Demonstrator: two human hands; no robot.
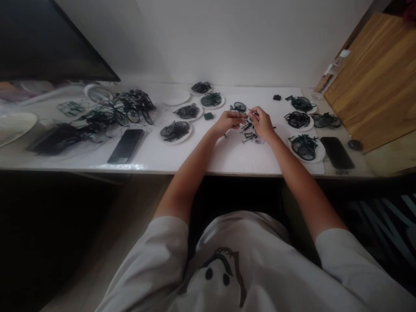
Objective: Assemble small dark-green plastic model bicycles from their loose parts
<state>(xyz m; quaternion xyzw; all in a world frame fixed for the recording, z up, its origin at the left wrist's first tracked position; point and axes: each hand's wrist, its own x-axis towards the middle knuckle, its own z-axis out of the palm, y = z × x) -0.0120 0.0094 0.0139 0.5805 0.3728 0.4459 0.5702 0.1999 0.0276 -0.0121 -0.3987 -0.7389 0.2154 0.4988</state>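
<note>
My left hand (230,122) and my right hand (262,123) meet over the white board, with fingers pinched close together. A thin dark model bicycle part (252,111) shows at the fingertips of both hands; its exact shape is too small to tell. Just beyond the hands lies a small bicycle wheel (240,106). Below the fingers, loose black bicycle frame pieces (249,136) lie on the board, partly covered by my hands. Left of my left hand sits a small dark green block (208,116).
White plates with dark bicycle parts stand left (189,134) and right (321,153). Small assembled bicycles (136,106) crowd the left side. One phone (126,146) lies left, another (336,153) right. A black piece (277,97) lies farther back. A wooden panel (377,78) borders the right.
</note>
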